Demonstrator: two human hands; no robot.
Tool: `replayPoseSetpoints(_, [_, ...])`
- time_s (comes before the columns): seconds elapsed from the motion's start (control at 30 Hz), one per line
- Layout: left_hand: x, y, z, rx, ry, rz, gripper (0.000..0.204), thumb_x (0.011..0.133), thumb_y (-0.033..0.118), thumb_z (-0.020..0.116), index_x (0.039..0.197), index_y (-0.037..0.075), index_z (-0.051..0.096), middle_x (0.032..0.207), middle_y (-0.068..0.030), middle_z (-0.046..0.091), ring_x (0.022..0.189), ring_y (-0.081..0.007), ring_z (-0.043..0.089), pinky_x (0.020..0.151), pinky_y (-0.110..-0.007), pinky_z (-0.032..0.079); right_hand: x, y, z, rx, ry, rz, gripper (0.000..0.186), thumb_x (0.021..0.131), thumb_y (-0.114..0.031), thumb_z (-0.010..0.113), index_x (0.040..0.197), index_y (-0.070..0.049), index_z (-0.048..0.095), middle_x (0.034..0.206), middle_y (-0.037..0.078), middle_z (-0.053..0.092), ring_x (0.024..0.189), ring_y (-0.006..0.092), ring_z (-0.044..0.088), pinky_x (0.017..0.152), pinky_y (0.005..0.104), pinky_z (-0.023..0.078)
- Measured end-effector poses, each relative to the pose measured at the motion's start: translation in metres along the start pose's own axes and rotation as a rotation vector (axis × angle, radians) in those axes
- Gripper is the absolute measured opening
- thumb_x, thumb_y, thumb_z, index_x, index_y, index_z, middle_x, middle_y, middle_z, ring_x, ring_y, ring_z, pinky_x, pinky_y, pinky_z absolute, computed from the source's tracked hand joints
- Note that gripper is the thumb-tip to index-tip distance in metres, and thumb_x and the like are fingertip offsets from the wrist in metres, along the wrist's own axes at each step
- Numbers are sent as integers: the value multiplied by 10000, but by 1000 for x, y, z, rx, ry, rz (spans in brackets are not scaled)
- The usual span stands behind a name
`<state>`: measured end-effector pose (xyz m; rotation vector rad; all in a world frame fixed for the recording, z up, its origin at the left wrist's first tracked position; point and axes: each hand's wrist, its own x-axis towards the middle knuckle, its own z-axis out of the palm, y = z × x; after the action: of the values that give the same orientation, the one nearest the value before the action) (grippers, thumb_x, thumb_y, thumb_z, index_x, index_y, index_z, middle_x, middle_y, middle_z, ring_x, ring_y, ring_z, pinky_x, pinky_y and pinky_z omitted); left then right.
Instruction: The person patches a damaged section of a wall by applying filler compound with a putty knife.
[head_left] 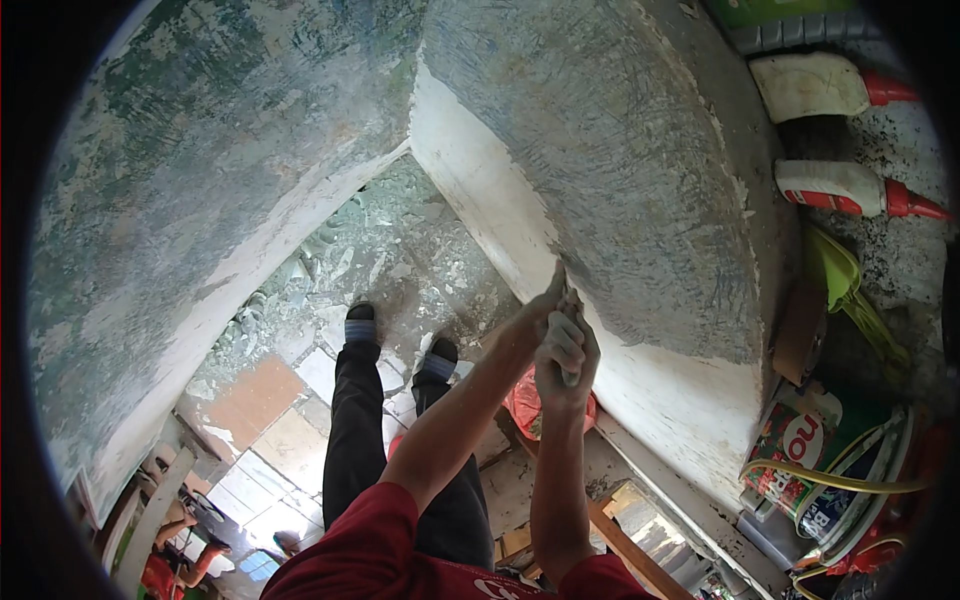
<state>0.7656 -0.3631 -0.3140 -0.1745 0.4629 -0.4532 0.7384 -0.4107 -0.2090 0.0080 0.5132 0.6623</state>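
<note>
My right hand (564, 350) is closed, its dusty fingers wrapped round a slim hand tool (570, 379); only the end of its handle shows below the fist. Just beyond it, my left hand (545, 303) reaches in with one finger straight along the front of the tool, and its other fingers are partly hidden behind the right hand. What the tool's tip looks like cannot be made out. Both hands are close against the wall on the right (640, 200), where grey, scratched plaster meets a white painted strip below.
Another scraped wall (220, 180) meets it in a corner. Paint flakes (345, 262) litter the floor by my sandals. To the right lie two white bottles with red nozzles (835, 188), a green plastic scoop (840, 268) and a paint bucket (815, 450). A red plastic bag (524, 405) sits below my hands.
</note>
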Motion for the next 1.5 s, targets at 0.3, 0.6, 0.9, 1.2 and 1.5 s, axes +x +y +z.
replayPoseSetpoints(0.3, [1,5,4,18,70,45,557,856,627,348,589,153,466,511,-1,465,435,-109,456,389,-242,394,5,2,-2,13,49,-5,256,956,-104,314,1106,45,458,624,10,350,397,53,313,297,164,306])
replayPoseSetpoints(0.6, [-8,6,1,39,98,26,572,846,642,350,573,152,465,506,-9,472,428,-119,454,403,-250,416,6,2,-9,-18,33,-23,271,961,-116,297,1142,19,448,629,7,352,409,49,326,311,160,329])
replayPoseSetpoints(0.9, [-7,9,-1,68,103,11,587,831,644,375,495,166,425,445,22,447,383,-103,432,372,-209,368,-2,0,-5,-29,49,55,260,962,-182,345,1092,7,469,616,-8,342,403,58,309,325,175,309])
replayPoseSetpoints(1.2, [-24,-14,35,180,161,303,400,877,508,461,803,119,413,622,-16,485,489,-123,491,481,-286,430,-36,-40,-11,-2496,372,-294,233,935,-179,387,984,3,524,709,139,586,591,231,593,472,312,432])
replayPoseSetpoints(1.5, [-5,-19,21,-5,92,174,539,821,669,370,593,181,346,458,36,333,437,-124,392,477,-248,395,-22,-11,-2,-2593,304,-562,227,920,-122,394,1041,54,471,940,284,565,870,418,554,702,461,449])
